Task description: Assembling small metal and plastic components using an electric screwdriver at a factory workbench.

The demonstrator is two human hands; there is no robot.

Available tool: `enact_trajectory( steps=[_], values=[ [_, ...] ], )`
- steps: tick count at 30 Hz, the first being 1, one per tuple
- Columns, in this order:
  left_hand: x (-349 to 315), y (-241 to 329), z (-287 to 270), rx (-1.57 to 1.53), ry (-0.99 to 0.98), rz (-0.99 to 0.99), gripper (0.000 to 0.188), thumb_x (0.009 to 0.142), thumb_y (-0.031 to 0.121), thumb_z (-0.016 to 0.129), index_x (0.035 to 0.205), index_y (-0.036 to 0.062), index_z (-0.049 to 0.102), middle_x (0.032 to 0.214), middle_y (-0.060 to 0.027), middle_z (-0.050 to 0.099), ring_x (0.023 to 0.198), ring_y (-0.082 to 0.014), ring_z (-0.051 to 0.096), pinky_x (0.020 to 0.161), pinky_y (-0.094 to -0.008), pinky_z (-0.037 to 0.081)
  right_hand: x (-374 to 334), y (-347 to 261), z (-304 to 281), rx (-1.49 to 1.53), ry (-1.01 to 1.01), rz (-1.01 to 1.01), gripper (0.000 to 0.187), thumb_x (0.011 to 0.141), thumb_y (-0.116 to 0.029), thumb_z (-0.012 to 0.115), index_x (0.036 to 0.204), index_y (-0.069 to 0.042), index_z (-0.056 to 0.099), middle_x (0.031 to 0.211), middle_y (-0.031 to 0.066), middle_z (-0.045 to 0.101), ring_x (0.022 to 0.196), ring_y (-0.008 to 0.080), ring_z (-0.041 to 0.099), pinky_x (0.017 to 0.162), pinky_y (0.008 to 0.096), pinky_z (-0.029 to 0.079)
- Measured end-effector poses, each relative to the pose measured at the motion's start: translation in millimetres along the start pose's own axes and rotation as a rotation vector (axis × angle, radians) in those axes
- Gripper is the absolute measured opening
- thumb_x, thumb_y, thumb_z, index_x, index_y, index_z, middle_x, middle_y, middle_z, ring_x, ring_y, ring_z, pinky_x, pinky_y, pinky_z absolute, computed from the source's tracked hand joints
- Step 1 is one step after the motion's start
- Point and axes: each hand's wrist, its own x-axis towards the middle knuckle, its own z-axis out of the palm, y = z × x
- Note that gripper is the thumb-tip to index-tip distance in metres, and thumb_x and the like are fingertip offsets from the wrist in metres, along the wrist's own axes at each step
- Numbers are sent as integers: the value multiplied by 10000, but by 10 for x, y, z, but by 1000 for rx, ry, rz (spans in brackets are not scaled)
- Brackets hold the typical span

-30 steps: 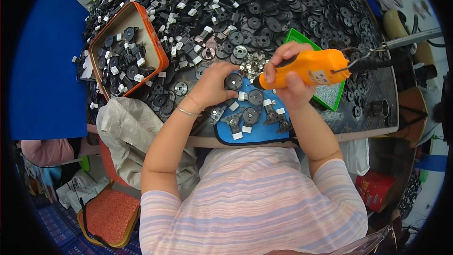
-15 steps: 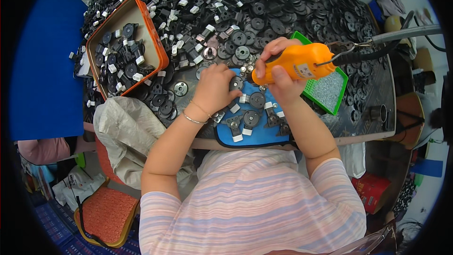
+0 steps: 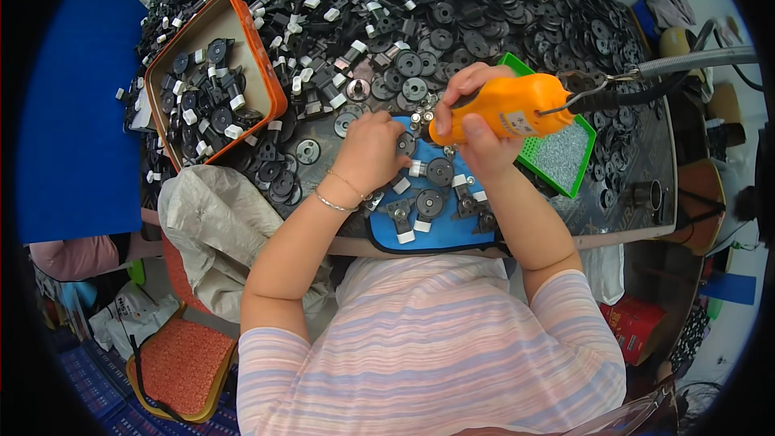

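My right hand (image 3: 483, 145) is wrapped round an orange electric screwdriver (image 3: 517, 110), held on its side with its tip end pointing left. My left hand (image 3: 367, 149) is closed, thumb and fingers at the edge of a black round wheel-like part (image 3: 406, 144). Just left of the screwdriver's tip end, small shiny metal pieces (image 3: 417, 119) lie in a cluster. On the blue mat (image 3: 460, 239) below my hands lie several black assemblies (image 3: 429, 203) with white tabs. The very tip of the screwdriver is hidden.
A large heap of black parts (image 3: 484, 20) covers the table's far side. An orange-rimmed box (image 3: 270, 89) of assemblies stands left; a green tray (image 3: 577, 180) of small silvery pieces sits right. From the screwdriver, a cable and spring-wrapped hose (image 3: 694, 58) run right. A whitish sack (image 3: 218, 210) hangs at the front-left edge.
My right hand and the screwdriver have shifted very slightly left. My left hand stays at the black round part, its fingers and thumb moved only a little.
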Motion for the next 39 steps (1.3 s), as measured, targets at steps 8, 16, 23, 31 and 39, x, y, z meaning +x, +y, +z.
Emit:
enact_trajectory(
  steps=[8,16,23,31,39],
  values=[
    [0,-62,43,-96,8,-3,394,581,165,820,915,31,661,902,-135,622,914,-319,571,818,-395,459,-43,136,-8,-103,-33,9,343,754,31,645,1045,-27,475,934,100,537,735,134,549,655,264,486],
    [-8,-67,65,-175,26,-35,404,574,141,819,919,10,654,913,-145,625,920,-333,564,834,-394,462,68,142,65,-124,-121,186,283,785,-66,666,976,-13,465,860,119,512,588,143,540,508,234,447],
    [37,-92,59,-189,-17,-19,449,578,136,814,978,7,655,959,-152,623,972,-337,554,865,-388,456,149,41,-145,12,-269,231,355,737,-148,726,976,-16,498,904,121,516,660,175,582,565,275,485],
    [2,-19,63,-162,-12,40,461,585,105,796,1005,-9,644,976,-163,612,982,-354,543,871,-395,444,-88,-196,-299,56,-340,136,336,732,-192,776,940,-23,573,916,104,524,723,164,590,648,268,478],
    [-11,78,157,-107,77,-9,476,634,185,795,1037,-3,626,981,-151,610,968,-340,545,840,-393,464,104,-532,-343,-132,190,-126,520,696,-183,777,1085,-44,462,926,93,531,739,178,569,665,281,475]
  ],
)
